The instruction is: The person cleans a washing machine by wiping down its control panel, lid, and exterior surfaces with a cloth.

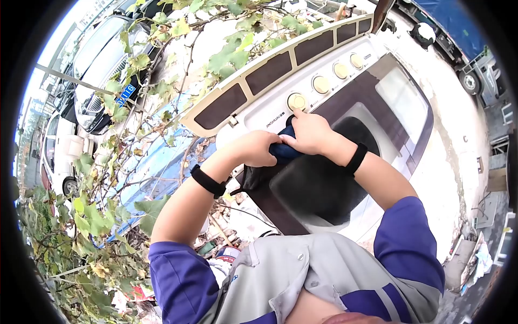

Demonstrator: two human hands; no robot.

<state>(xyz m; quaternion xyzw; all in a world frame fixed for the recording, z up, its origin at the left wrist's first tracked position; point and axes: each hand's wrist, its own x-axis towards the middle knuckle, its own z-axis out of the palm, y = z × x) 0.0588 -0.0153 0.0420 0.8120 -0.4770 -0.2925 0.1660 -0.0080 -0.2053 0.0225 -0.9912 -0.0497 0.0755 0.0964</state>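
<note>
A white washing machine (pixel 253 120) with a brown-framed top stands in front of me, its panel carrying several cream-yellow knobs (pixel 321 84). Dark blue cloth (pixel 286 152) is bunched at the top's left part, just below the leftmost knob (pixel 296 101). My left hand (pixel 260 149) grips the cloth's left side with curled fingers. From the right, my right hand (pixel 312 134) pinches the same cloth, its fingers close to that knob. Part of the cloth lies hidden behind both hands. A dark translucent lid (pixel 324 181) lies under my right forearm.
Leafy vines (pixel 97 216) hang along the left, some reaching over the panel's back edge. Blue sheeting (pixel 156 175) lies beyond them. Parked cars (pixel 102 70) stand at upper left, a blue-covered truck (pixel 458 27) at upper right. Clutter (pixel 467 259) sits at lower right.
</note>
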